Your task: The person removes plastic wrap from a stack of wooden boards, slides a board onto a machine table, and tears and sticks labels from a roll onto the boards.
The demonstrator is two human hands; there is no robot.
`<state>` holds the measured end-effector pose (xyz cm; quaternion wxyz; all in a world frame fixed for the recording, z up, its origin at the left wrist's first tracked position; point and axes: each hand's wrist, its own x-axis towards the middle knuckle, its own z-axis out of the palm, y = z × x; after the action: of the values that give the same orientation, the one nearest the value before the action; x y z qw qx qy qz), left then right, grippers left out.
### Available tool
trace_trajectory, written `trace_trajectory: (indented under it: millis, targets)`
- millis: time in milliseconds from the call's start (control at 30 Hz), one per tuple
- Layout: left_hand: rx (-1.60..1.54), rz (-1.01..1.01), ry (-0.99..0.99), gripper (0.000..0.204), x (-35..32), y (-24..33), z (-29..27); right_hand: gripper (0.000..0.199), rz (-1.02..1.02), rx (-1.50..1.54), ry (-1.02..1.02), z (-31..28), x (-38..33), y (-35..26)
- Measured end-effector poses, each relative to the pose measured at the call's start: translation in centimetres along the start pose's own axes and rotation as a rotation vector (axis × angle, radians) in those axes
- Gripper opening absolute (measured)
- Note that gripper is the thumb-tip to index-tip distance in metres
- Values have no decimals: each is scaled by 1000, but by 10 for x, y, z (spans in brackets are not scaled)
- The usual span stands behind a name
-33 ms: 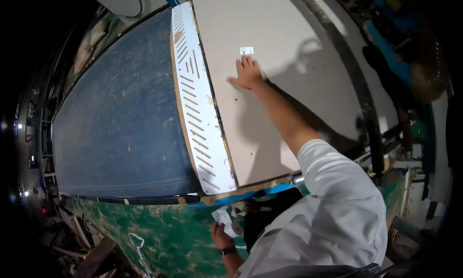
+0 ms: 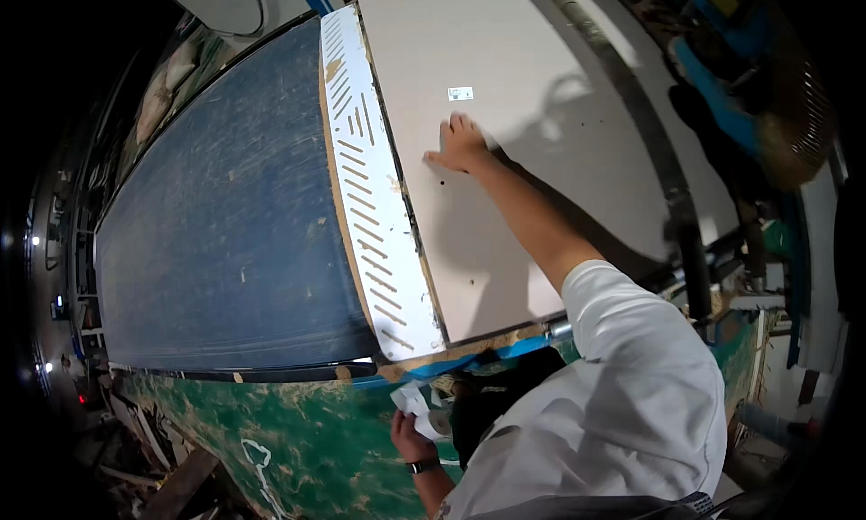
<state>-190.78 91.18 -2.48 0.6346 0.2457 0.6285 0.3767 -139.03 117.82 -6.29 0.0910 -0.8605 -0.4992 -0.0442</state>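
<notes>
My right hand [image 2: 464,145] is stretched over a pale flat board [image 2: 424,42]. Its fingers are spread and hold nothing; whether they touch the surface I cannot tell. Just beyond the fingertips a small white rectangular label [image 2: 460,93] lies flat on the board, with tiny print. Low in front of the machine, my left hand [image 2: 411,441] grips a roll of white labels [image 2: 435,424], with a loose strip standing up from it. Part of that roll is hidden by the fingers.
A white slotted metal strip [image 2: 363,218] separates the board from a dark blue conveyor belt [image 2: 225,222]. A long roller bar [image 2: 651,137] runs across the board's right side. The green machine front [image 2: 307,448] is below; wooden offcuts [image 2: 185,484] lie at lower left.
My right hand has drawn back slightly from the label, leaving a wider gap. My left hand and the roll have shifted a little up and left in view.
</notes>
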Motion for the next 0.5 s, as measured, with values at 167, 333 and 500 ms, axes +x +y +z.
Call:
trace_trajectory:
  millis: [167,333,500]
  targets:
    - [-30,131,-248,32,60,29,-29,17,-288,776,-372,-57,-169,-73]
    - [-122,-85,-484,41,74,70,-68,37,-465,1104,-828,-121,-396,-183]
    - [-5,-118,-649,42,70,93,-127,43,-51,1082,-666,-152,-499,-264]
